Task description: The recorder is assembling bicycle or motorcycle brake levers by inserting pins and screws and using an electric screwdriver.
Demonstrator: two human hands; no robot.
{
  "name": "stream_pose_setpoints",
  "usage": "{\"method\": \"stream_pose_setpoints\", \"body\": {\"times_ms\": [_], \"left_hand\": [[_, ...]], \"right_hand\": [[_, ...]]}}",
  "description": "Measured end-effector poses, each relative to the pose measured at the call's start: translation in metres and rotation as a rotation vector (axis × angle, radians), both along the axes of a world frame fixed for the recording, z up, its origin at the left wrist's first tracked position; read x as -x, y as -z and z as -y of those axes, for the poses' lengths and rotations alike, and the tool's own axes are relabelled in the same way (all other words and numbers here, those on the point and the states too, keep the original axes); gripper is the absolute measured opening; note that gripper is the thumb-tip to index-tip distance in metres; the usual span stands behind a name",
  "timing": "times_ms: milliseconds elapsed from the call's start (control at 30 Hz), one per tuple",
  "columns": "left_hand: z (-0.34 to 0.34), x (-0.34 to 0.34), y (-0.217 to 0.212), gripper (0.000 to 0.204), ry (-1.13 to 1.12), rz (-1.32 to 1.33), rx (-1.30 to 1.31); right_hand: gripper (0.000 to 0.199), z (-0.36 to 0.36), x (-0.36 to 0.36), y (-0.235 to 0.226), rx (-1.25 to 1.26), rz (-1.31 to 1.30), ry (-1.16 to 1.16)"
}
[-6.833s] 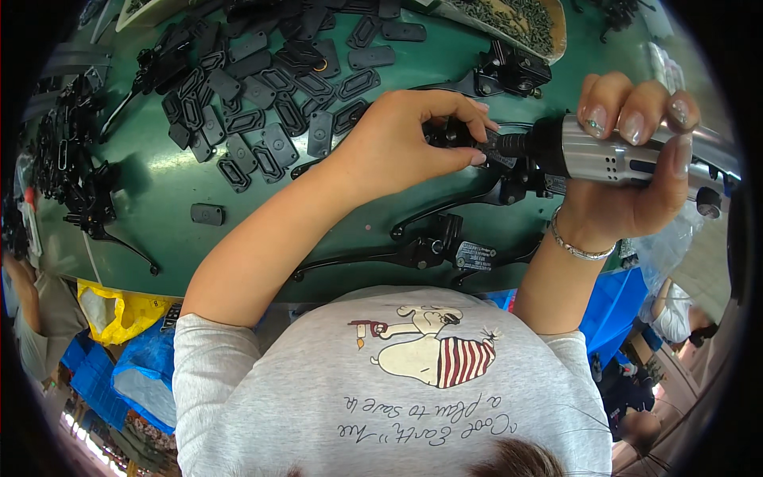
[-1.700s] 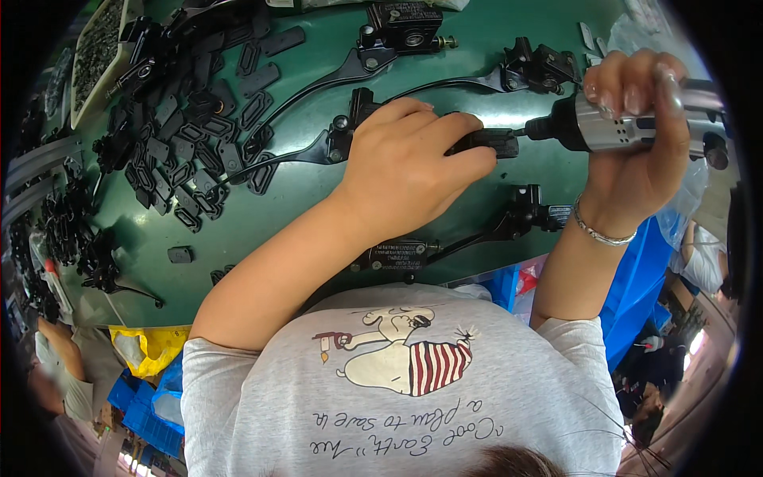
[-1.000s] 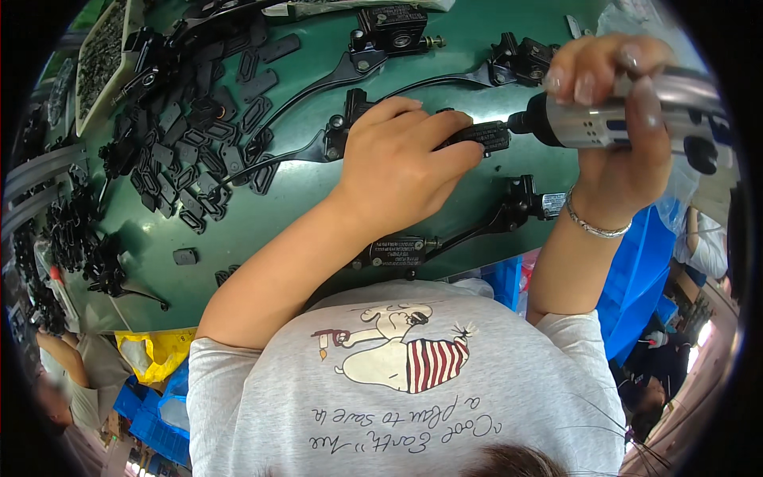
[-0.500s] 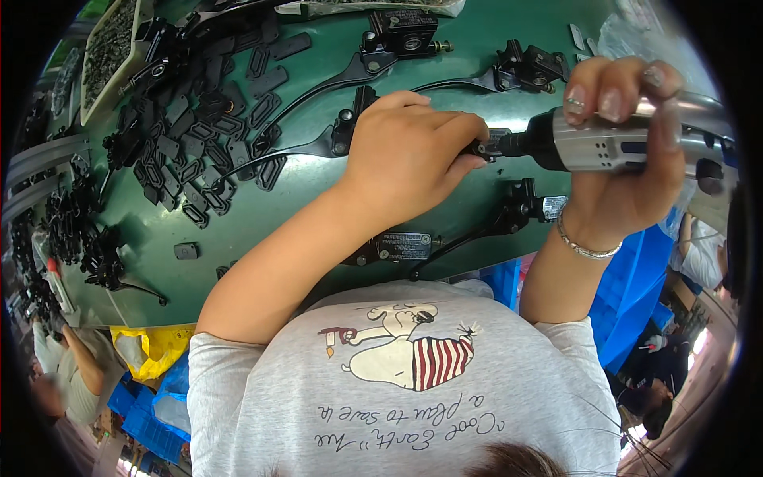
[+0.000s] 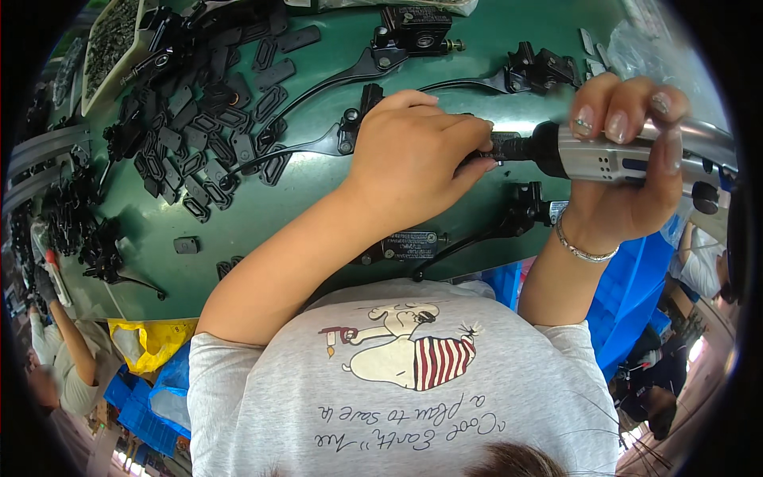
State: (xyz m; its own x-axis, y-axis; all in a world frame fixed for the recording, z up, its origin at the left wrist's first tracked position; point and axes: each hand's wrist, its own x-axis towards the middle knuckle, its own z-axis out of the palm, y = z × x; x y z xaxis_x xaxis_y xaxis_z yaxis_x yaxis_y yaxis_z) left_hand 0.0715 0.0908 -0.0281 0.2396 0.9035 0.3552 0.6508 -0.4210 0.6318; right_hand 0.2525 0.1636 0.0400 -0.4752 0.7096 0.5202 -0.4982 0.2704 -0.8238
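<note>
My left hand (image 5: 417, 155) is closed around the black body of a brake lever assembly, whose lever (image 5: 318, 145) sticks out to the left. The fingers hide most of that body. My right hand (image 5: 632, 203) grips a silver power screwdriver (image 5: 592, 157) lying level, with its black nose (image 5: 547, 149) pointing left. The driver's tip meets the part at my left fingertips; a screw there cannot be made out. Just beyond, another brake lever assembly (image 5: 409, 36) rests on the green table, with one more (image 5: 540, 67) to its right.
Loose black cover plates and gaskets (image 5: 195, 135) are heaped at the left, beside a tray of small dark parts (image 5: 111, 52). Closer to me lie two further lever assemblies (image 5: 409, 245) (image 5: 524, 208). Blue bins (image 5: 628, 294) stand below the right edge. A co-worker's arm (image 5: 75, 342) shows at far left.
The driver and its tip have shifted slightly right, as the whole view has moved a little. Both grips stay the same. The co-worker's arm at far left has moved up.
</note>
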Motion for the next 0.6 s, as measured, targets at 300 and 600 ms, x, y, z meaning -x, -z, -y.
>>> {"method": "stream_pose_setpoints", "body": {"times_ms": [300, 600], "left_hand": [[0.0002, 0.0010, 0.0004, 0.025, 0.004, 0.011, -0.018], [-0.0014, -0.0013, 0.0077, 0.012, -0.023, 0.107, -0.083]], "right_hand": [[0.032, -0.0050, -0.0046, -0.0031, -0.057, 0.057, -0.071], [0.030, -0.0069, -0.0029, -0.0019, -0.075, 0.106, -0.087]]}}
